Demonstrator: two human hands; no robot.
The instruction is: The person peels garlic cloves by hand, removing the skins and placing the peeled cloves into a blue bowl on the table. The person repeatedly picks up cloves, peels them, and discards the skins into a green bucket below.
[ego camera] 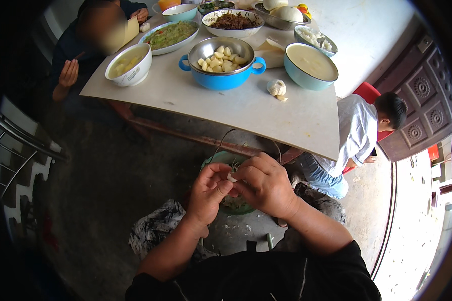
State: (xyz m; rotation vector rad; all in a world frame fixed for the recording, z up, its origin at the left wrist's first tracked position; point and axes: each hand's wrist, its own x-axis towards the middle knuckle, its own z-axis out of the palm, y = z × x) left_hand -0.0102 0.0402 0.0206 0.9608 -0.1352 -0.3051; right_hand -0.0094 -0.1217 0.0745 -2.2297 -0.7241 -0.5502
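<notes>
Between the fingertips of both my hands is a small whitish garlic clove (232, 177). My left hand (212, 190) pinches it from the left, and my right hand (264, 184) grips it from the other side with thumb and forefinger. Beneath the hands stands a green basket or bucket (215, 157) with a thin handle and pale scraps in it, partly hidden by the hands. On the table (211, 107) above, a blue bowl with two handles and a steel lining (221, 81) holds many peeled garlic cloves (223, 60). A garlic bulb (276, 87) with a loose clove (281, 98) lies to its right.
A bowl of pale soup (311, 71), a white soup bowl (135, 75), a plate of greens (169, 35) and a bowl of shredded brown food (232, 24) stand on the table. One person eats at the left; another sits on a red chair (367, 92) at the right.
</notes>
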